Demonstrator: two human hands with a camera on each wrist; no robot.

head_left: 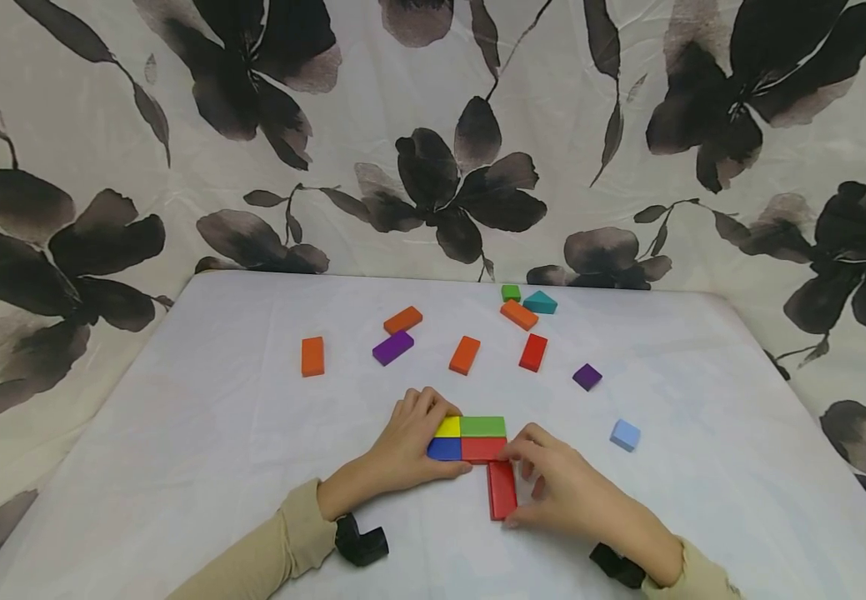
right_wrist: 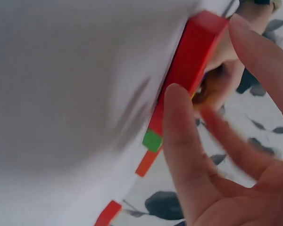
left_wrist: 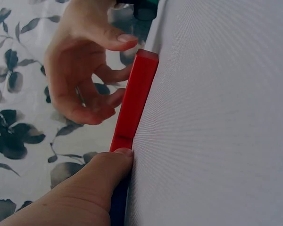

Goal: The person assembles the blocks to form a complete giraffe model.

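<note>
My left hand (head_left: 412,437) grips the left side of a flat cluster of blocks. Its fingers lie over the far edge by the yellow block (head_left: 448,427); the thumb runs along the near edge below the blue block (head_left: 444,450). A green block (head_left: 483,427) and a red block (head_left: 478,450) form the cluster's right half. Another red block, a long one (head_left: 503,492), points toward me from the cluster's right corner. At its right side is my right hand (head_left: 571,483), index fingertip against the blocks (right_wrist: 175,94) and thumb tip right by the near end, fingers loosely bent.
Several orange blocks (head_left: 312,357), a purple block (head_left: 392,347) and a red block (head_left: 533,352) lie farther back. Beyond them are a small green block (head_left: 511,292) and a teal triangle (head_left: 541,302). Off right sit a dark purple block (head_left: 587,377) and a light blue one (head_left: 625,435).
</note>
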